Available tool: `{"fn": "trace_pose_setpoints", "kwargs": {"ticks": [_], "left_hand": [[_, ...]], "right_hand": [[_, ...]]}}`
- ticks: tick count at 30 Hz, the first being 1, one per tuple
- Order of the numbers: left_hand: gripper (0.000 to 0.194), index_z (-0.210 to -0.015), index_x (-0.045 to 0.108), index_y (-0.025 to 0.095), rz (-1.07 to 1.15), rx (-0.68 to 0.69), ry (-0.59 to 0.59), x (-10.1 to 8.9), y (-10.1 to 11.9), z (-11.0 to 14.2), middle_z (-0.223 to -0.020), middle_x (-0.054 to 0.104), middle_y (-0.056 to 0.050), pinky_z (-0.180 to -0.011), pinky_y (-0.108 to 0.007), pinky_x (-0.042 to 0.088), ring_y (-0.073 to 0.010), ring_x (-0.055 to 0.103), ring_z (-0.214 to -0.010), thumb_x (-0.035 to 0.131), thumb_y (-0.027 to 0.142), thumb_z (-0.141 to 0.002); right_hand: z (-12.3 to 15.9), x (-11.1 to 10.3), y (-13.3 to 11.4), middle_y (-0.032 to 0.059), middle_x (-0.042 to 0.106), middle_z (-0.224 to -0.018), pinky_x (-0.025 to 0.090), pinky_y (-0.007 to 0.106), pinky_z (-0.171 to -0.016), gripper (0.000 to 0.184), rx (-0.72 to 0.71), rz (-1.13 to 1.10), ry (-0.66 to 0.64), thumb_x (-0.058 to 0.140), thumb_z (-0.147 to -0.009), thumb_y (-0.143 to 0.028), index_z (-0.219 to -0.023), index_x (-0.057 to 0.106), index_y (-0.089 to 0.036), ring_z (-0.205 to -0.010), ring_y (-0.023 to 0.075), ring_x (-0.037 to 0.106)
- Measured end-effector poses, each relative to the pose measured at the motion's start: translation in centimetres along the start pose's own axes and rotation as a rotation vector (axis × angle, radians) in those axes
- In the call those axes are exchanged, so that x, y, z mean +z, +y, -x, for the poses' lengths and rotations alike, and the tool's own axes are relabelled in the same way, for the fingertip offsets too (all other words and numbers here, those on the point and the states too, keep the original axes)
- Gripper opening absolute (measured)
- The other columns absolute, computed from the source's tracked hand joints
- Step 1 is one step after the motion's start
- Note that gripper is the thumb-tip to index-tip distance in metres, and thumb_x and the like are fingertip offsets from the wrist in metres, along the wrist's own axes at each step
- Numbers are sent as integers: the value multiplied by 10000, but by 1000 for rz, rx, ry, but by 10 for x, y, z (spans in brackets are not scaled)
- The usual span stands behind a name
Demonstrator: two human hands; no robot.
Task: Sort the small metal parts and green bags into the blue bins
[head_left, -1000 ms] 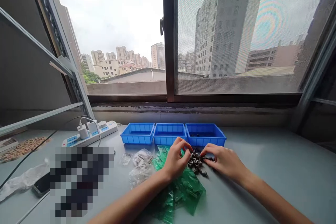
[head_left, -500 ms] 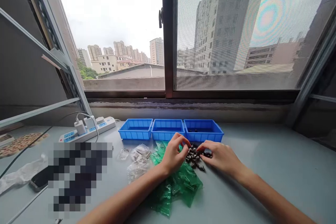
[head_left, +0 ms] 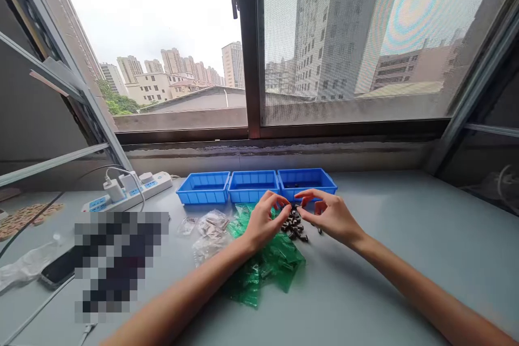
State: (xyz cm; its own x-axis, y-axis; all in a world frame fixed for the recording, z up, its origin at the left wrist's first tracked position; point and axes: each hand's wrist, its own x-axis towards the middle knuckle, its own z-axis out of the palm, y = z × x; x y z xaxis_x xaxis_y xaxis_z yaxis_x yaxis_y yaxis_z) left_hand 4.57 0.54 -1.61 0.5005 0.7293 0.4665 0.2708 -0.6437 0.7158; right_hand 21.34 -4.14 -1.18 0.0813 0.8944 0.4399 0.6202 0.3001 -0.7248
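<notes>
A small heap of dark, shiny metal-looking parts (head_left: 295, 227) lies on the table between my hands; their exact kind is too small to tell. My left hand (head_left: 263, 221) is over the heap's left side, thumb and index fingertips drawn together; anything between them is too small to make out. My right hand (head_left: 333, 217) hovers at the heap's upper right, thumb and forefinger apart and the other fingers curled. One loose part (head_left: 320, 231) sits beneath the right hand. Crumpled green plastic bags (head_left: 284, 262) lie under my left wrist and forearm.
Three blue bins stand in a row behind the hands: left (head_left: 204, 196), middle (head_left: 251, 195) and right (head_left: 330, 186), the right one with a few dark bits inside. Clear bags (head_left: 213, 230) lie left of the green ones. Farther left are a power strip (head_left: 154, 186) and a phone (head_left: 60, 269).
My right hand has lifted and shifted left toward my left hand, uncovering a loose part on the table. The left hand stays by the heap. The camera view has tilted down slightly.
</notes>
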Motion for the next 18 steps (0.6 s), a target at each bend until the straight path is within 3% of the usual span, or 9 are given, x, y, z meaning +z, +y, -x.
{"fn": "trace_pose_setpoints", "kwargs": {"ticks": [7, 18], "left_hand": [[237, -765, 623, 188, -28, 50, -41, 1, -4, 1, -840, 556, -32, -684, -248, 419, -157, 529, -821, 502, 369, -860], [287, -810, 657, 189, -9, 62, -44, 2, -6, 0, -851, 554, -44, -682, -246, 433, -159, 531, -824, 453, 375, -888]], "right_hand": [[7, 6, -2, 16, 662, -765, 391, 206, -410, 169, -282, 35, 106, 593, -768, -305, -871, 687, -211, -427, 68, 447], [8, 7, 4, 21, 676, -836, 444, 195, -470, 234, -479, 152, 92, 498, -896, -349, -979, 685, -235, -460, 65, 483]]}}
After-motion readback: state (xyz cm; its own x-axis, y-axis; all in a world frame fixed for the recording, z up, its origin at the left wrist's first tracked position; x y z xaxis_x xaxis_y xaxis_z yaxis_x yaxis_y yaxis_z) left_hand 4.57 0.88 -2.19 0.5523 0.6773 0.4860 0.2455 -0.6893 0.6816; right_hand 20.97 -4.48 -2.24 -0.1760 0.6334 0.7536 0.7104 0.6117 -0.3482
